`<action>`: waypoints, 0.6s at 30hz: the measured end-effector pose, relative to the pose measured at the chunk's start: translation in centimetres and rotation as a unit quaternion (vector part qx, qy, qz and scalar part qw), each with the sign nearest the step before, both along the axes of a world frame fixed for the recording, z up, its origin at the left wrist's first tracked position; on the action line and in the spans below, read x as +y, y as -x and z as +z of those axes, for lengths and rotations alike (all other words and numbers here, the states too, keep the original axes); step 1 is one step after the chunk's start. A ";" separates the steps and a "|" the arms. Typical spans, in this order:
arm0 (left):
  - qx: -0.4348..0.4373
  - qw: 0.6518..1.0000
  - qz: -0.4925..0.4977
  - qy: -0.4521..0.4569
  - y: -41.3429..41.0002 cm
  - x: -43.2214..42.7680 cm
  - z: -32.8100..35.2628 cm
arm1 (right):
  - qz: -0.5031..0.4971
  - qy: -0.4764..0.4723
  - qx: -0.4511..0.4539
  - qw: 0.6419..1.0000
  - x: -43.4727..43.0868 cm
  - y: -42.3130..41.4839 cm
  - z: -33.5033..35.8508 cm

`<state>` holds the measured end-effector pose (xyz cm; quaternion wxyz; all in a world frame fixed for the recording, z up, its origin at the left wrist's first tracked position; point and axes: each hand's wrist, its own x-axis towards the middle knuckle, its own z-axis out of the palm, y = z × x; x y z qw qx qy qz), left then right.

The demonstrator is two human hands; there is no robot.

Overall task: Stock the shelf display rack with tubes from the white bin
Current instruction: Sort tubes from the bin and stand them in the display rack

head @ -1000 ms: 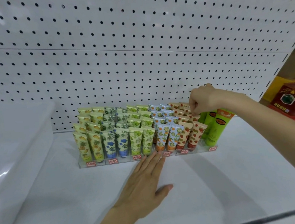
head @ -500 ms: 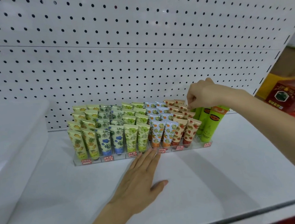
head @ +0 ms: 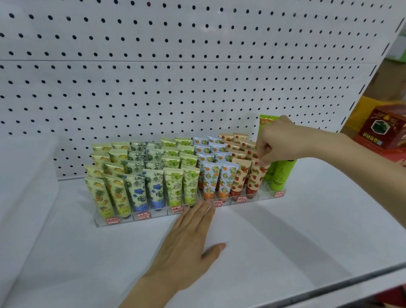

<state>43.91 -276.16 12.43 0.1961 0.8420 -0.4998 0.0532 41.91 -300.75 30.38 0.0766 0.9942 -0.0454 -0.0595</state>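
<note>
A clear tiered display rack (head: pixel 153 215) stands on the white shelf against the pegboard, filled with rows of patterned tubes (head: pixel 155 182): yellow, blue-flowered, green, orange and strawberry prints. Tall plain green tubes (head: pixel 280 174) fill its right end. My right hand (head: pixel 283 140) hovers over that end with curled fingers, and its fingertips pinch the top of a strawberry tube (head: pixel 256 176) in the front rows. My left hand (head: pixel 187 242) lies flat on the shelf, fingertips touching the rack's front edge. The white bin (head: pixel 18 192) sits at the left; its inside is hidden.
The pegboard back wall (head: pixel 190 69) rises right behind the rack. Beyond the shelf's right end stand red and yellow boxes (head: pixel 389 129). The shelf's front lip (head: pixel 329 292) runs along the bottom right.
My right hand has come down and forward from the back rows to the front strawberry tubes, uncovering a green tube top behind it. My left hand stays flat at the rack.
</note>
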 end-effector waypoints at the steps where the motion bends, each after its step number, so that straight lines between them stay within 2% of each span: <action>1: -0.003 1.000 0.002 -0.002 0.0 0.0 -0.1 | 0.001 0.005 0.000 1.000 0.0 -0.1 -0.1; 12: 0.023 1.000 -0.009 -0.004 0.1 0.1 0.2 | 0.002 0.023 -0.001 1.000 -0.4 -0.8 -0.5; 18: 0.028 0.999 -0.006 -0.014 0.0 0.1 0.2 | -0.004 -0.030 -0.027 0.999 -0.9 -1.1 0.8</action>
